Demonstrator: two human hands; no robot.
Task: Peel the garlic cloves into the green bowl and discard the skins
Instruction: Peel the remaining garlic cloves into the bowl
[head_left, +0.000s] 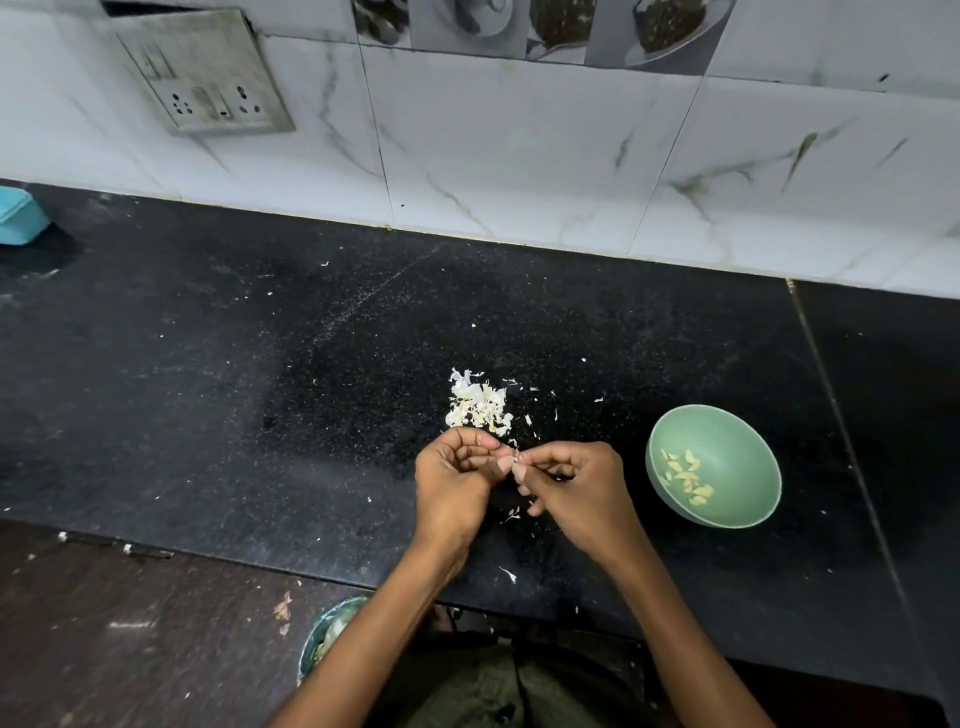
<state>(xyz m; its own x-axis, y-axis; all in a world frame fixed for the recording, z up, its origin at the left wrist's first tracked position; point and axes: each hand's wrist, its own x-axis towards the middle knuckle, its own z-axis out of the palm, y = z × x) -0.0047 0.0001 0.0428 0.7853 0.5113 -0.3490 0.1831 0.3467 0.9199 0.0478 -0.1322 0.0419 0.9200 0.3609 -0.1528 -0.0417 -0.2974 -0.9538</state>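
Sitting on the black speckled stone counter (260, 364): pile of papery white garlic skins (478, 405) mid-counter, round green bowl (727, 441) lying to its right, peeled pale garlic cloves (683, 475) resting inside. Left hand (454, 480) and right hand (576, 488) meeting just before the pile, pinching a small garlic clove (516, 464) between them.

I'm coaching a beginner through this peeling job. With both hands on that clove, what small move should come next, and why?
Probably pull the loosened skin free: the left hand and right hand pinch a small garlic clove between fingertips, above the pile of white papery skins. Then drop it into the round green bowl.
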